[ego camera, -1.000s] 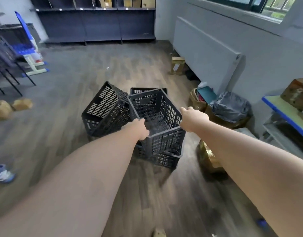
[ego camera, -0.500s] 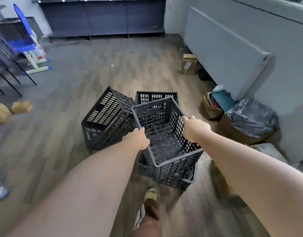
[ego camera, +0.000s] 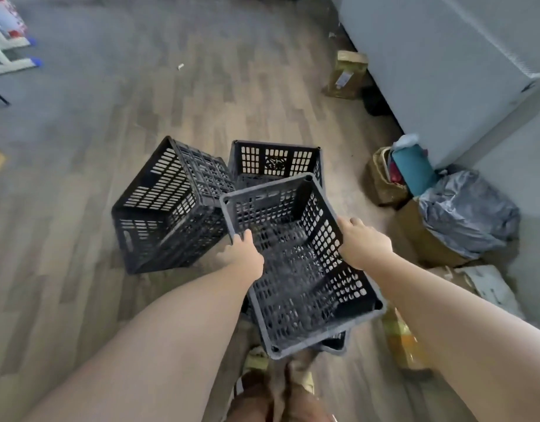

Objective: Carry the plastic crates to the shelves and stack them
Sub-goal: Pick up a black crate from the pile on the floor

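Both hands, left hand (ego camera: 243,254) and right hand (ego camera: 361,242), are gripping opposite rims of the near crate (ego camera: 299,266), lifting above the floor pile. Perforated plastic: probably light, stiff; rims hold best.

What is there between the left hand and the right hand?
In the head view, the open inside of the held crate lies between them: the left hand grips its left rim, the right hand its right rim.

Head cam, steep downward, close.
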